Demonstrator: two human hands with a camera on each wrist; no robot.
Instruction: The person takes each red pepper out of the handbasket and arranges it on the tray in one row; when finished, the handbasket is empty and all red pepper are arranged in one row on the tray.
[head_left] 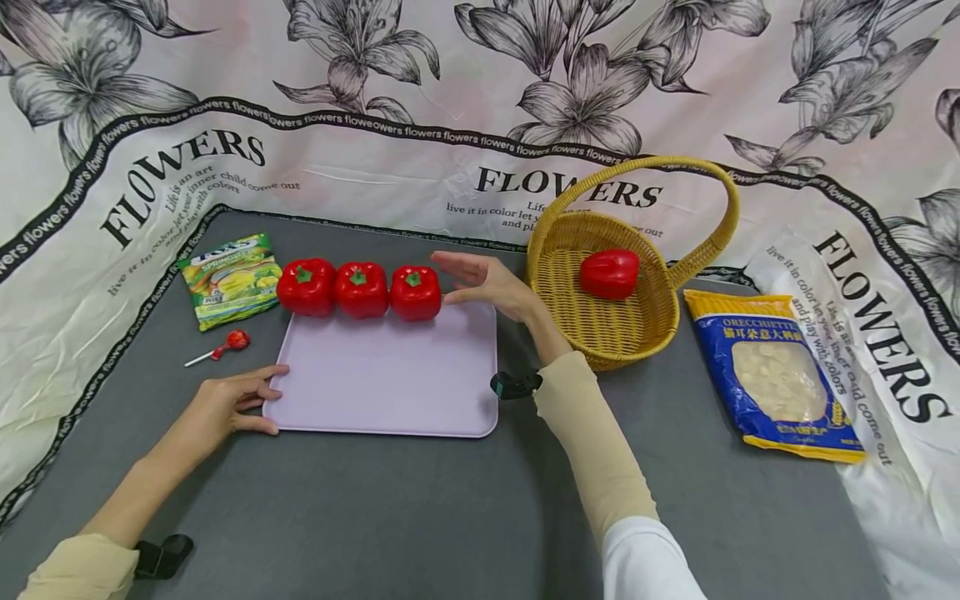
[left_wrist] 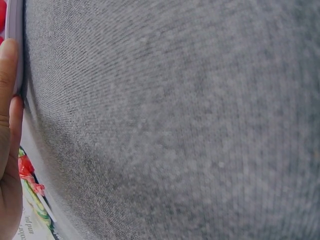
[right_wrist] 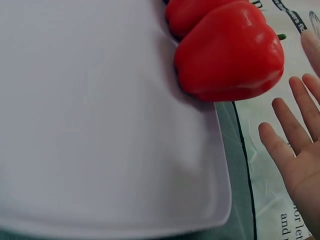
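Note:
Three red bell peppers with green stems stand in a row along the far edge of a lilac tray: a left one, a middle one and a right one. My left hand holds the tray at its near left corner, fingers on the left rim and thumb by the front. In the left wrist view, that hand shows only partly, against the tray's side. Fingers spread, my right hand is beside the right pepper, a small gap between them. The right wrist view shows this pepper apart from the fingers.
Right of the tray stands a yellow wicker basket with a red bell pepper inside. A blue and yellow orecchiette bag lies farther right. Left of the tray lie a green soup packet and a red lollipop. Floral cloth borders the back.

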